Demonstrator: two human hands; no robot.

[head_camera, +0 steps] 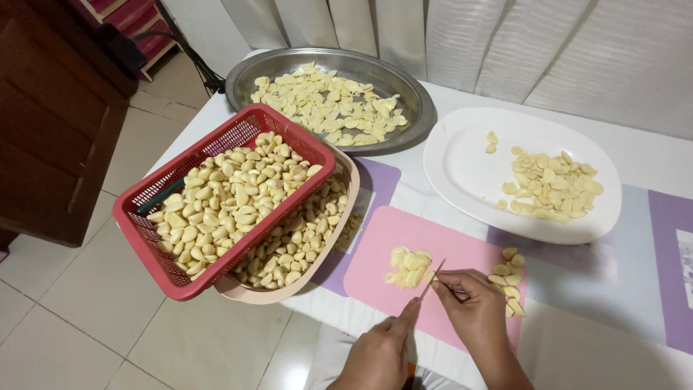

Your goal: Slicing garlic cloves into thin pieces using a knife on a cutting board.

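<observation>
My left hand grips a small knife, its thin blade angled up over a pink cutting board. My right hand is curled at the blade, fingertips pinching a garlic clove against the board. A small heap of sliced garlic lies just left of the blade. Several peeled whole cloves sit on the board's right side, by my right hand.
A red basket heaped with peeled garlic rests tilted on a beige basket, also holding cloves. Behind are a steel tray of sliced garlic and a white oval plate with cloves. The table edge and tiled floor lie left.
</observation>
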